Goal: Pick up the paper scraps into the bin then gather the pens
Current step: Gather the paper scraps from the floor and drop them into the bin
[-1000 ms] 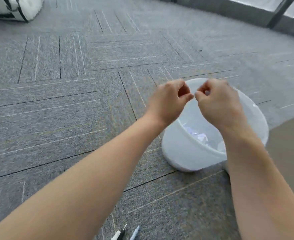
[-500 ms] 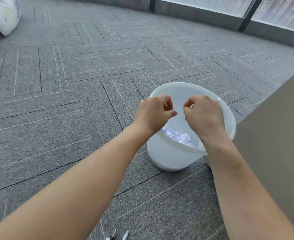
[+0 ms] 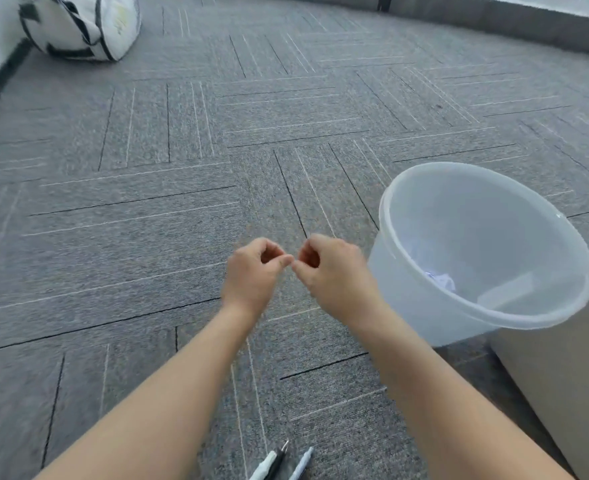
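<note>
A translucent white bin (image 3: 549, 317) stands on the grey carpet at the right, with crumpled paper scraps (image 3: 440, 280) on its bottom. My left hand (image 3: 253, 275) and my right hand (image 3: 334, 271) hover side by side over the carpet just left of the bin, fingers curled, thumbs almost touching. Nothing shows between the fingers of either hand. Three pens (image 3: 281, 464) lie together on the carpet at the bottom edge, between my forearms.
A beige box or piece of furniture (image 3: 570, 375) sits right behind the bin at the lower right. A white bag with black straps (image 3: 78, 26) lies far off at the top left by a wall. A low wall runs along the top right.
Both hands have left the space above the bin and now hang left of it, over the carpet. The camera has turned left, so the bin sits further right.
</note>
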